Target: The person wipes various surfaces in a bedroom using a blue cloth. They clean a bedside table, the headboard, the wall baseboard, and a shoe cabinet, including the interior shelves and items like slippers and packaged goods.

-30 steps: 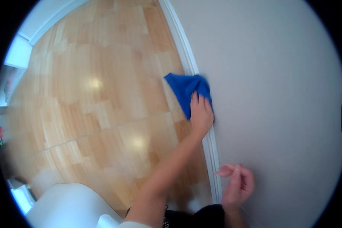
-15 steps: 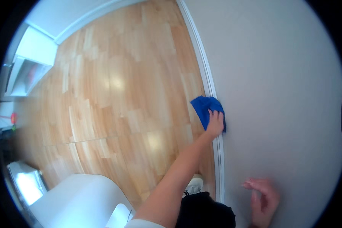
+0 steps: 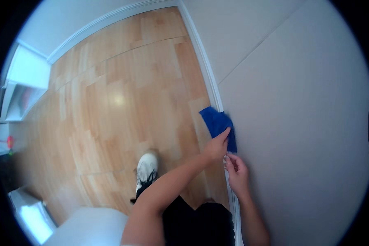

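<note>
A blue cloth (image 3: pixel 216 121) lies bunched over the white skirting board (image 3: pixel 209 85), part of it spreading onto the wood floor. My left hand (image 3: pixel 218 146) is closed on its near part, thumb stretched along the fabric. Just below it, my right hand (image 3: pixel 238 169) is close by, beside the wall. Its thumb and fingers are pinched together near the cloth's lower corner. Whether anything small sits between them is too blurred to see.
A grey wall (image 3: pixel 291 123) runs along the right. A white cabinet (image 3: pixel 30 69) stands at the far left. Nearer are a white rounded surface (image 3: pixel 92 227) and a bright panel (image 3: pixel 36 219). My shoe (image 3: pixel 147 167) is on the wood floor (image 3: pixel 106 119).
My right hand has come up and left from beside the wall to meet my left hand. The cloth sits slightly nearer and further left in view. A shoe has stepped into view.
</note>
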Available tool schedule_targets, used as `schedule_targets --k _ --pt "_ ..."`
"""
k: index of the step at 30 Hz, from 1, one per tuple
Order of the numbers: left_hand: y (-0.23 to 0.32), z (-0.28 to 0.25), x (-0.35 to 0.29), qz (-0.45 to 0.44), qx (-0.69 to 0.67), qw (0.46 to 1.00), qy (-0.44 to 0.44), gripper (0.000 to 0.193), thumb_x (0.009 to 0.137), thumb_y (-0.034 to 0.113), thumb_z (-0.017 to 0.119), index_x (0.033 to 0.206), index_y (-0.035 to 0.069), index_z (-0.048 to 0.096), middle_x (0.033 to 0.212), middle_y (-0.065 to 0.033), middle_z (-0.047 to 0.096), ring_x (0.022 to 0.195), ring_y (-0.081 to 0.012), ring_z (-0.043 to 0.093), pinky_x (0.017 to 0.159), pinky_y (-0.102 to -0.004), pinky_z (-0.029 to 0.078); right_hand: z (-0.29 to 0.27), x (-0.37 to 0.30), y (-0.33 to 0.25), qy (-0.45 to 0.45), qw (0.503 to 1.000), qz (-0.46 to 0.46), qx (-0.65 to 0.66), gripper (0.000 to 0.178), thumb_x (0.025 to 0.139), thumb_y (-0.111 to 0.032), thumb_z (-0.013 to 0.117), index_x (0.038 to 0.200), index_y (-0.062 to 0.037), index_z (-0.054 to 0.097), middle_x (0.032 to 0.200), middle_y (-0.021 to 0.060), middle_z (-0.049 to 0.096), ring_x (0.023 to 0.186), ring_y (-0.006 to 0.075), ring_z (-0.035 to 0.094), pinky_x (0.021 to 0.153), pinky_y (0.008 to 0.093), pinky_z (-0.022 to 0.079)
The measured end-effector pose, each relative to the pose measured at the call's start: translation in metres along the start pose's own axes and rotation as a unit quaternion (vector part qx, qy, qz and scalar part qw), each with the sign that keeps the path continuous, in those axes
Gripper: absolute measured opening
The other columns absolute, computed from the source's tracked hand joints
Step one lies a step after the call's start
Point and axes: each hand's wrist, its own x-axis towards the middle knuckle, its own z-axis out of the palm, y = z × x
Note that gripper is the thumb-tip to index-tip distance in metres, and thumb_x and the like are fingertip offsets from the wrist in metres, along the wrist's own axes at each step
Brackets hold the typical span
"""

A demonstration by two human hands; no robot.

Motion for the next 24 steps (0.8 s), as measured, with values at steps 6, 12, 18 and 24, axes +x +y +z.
schedule_targets --k 6,12,18,24 --pt "-0.040 0.007 0.024 0.185 0.151 0.953 0.184 0.036 0.080 0.013 0.059 0.115 0.009 0.052 0.115 -0.0156 0.047 0.101 -0.0359 0.050 0.082 -0.0384 0.043 0.002 0.039 -0.033 0.042 0.998 -0.056 -0.002 0.017 0.089 -0.009 0.048 0.100 0.0019 0.057 0.086 0.0072 0.061 0.076 0.0098 0.057 0.070 0.0234 0.047" --pt "-0.060 0.058 0.055 0.194 -0.038 0.948 0.250 0.041 0.079 0.008 0.054 0.119 0.000 0.046 0.133 -0.0306 0.023 0.124 -0.0456 0.023 0.102 -0.0457 0.025 0.008 0.041 -0.015 0.060 0.992 -0.108 0.009 0.016 0.086 -0.006 0.052 0.097 0.0030 0.059 0.084 0.0094 0.064 0.076 0.0125 0.060 0.070 0.0237 0.046" --pt "-0.043 0.015 0.153 0.243 -0.014 0.898 0.366 0.041 0.089 0.009 0.031 0.127 -0.008 0.032 0.134 -0.0326 0.020 0.124 -0.0487 0.019 0.105 -0.0471 0.013 -0.009 0.021 0.027 0.092 0.987 -0.096 -0.084 0.015 0.083 -0.004 0.055 0.096 0.0006 0.062 0.084 0.0086 0.065 0.075 0.0123 0.060 0.070 0.0238 0.046" --pt "-0.066 0.032 0.157 0.279 -0.031 0.879 0.385 0.043 0.088 0.007 0.033 0.131 0.003 0.031 0.142 -0.0244 0.006 0.127 -0.0503 0.011 0.103 -0.0524 0.012 -0.008 -0.012 0.020 0.082 0.969 -0.162 -0.166 0.016 0.080 -0.002 0.058 0.095 -0.0016 0.062 0.082 0.0099 0.064 0.071 0.0159 0.060 0.066 0.0249 0.046"
